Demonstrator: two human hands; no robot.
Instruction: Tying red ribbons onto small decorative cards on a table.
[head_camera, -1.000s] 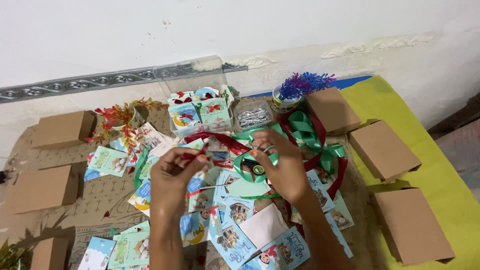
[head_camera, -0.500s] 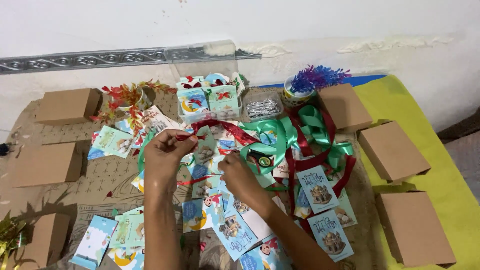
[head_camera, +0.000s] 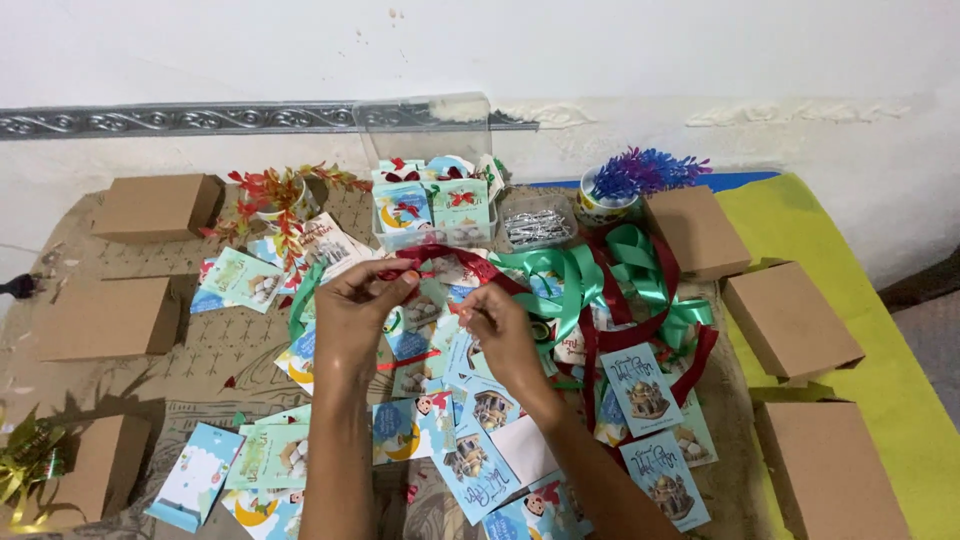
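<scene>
My hands, left and right, work hemmed in: printed cards littering six o'clock, green ribbon and red ribbon tangled at three, a clear card-filled box at twelve. Brown cartons wall the far right; bare mat at nine lies open.

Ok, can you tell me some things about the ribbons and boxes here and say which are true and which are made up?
1. Both hands pinch a dark red satin ribbon. True: left hand, right hand.
2. The plain brown cardboard boxes are stacked in a tower. False: they lie apart around the edges.
3. A shiny green ribbon lies tangled right of the hands. True.
4. The purple and blue plastic sprigs lie flat on the cards. False: they stand in a small round tub.
</scene>
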